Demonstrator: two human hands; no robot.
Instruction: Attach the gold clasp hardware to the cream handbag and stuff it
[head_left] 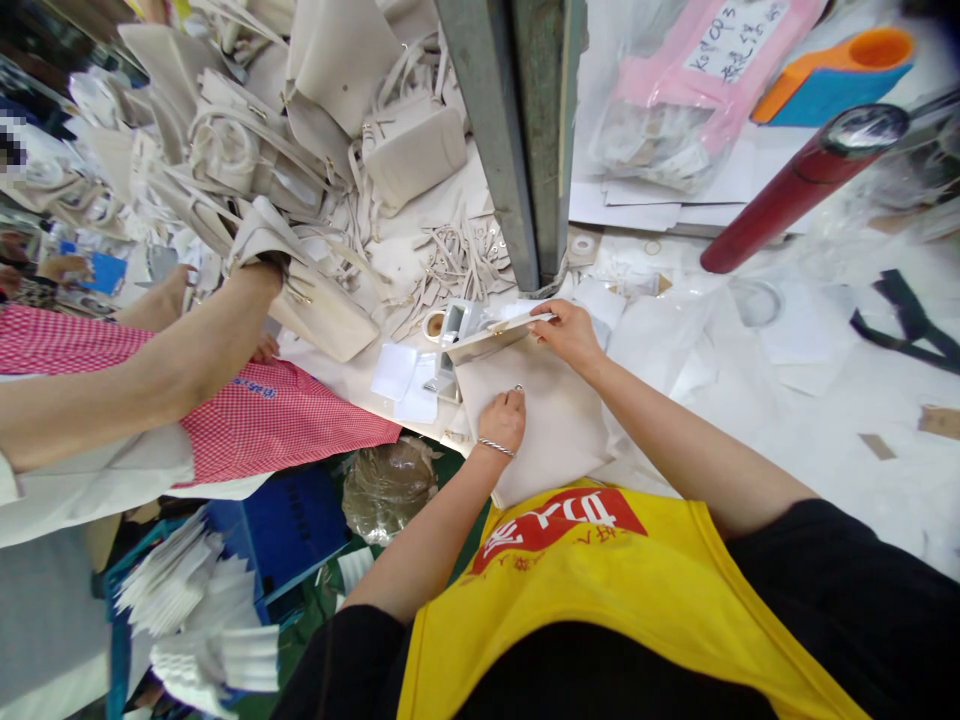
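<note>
A cream handbag (559, 425) lies in front of me at the table's edge, against my yellow apron. My right hand (568, 335) pinches the bag's upper edge near its right corner, thumb and fingers closed on it. Curled on the bag's front panel is my left hand (501, 420), with a twisted silver bracelet at the wrist. A small shiny spot shows at its fingers; whether they hold something, I cannot make out. Just left of the bag stand a grey-white holder (457, 325), a roll of tape (434, 325) and white paper slips (405, 380).
A metal post (517, 130) rises behind the bag. Cream straps (465, 255) and piled handbags (412, 150) lie to the left, beside a co-worker's arm (165, 370). A red flask (802, 190), an orange-and-blue tape dispenser (832, 85) and a pink-edged plastic package (675, 110) stand at right.
</note>
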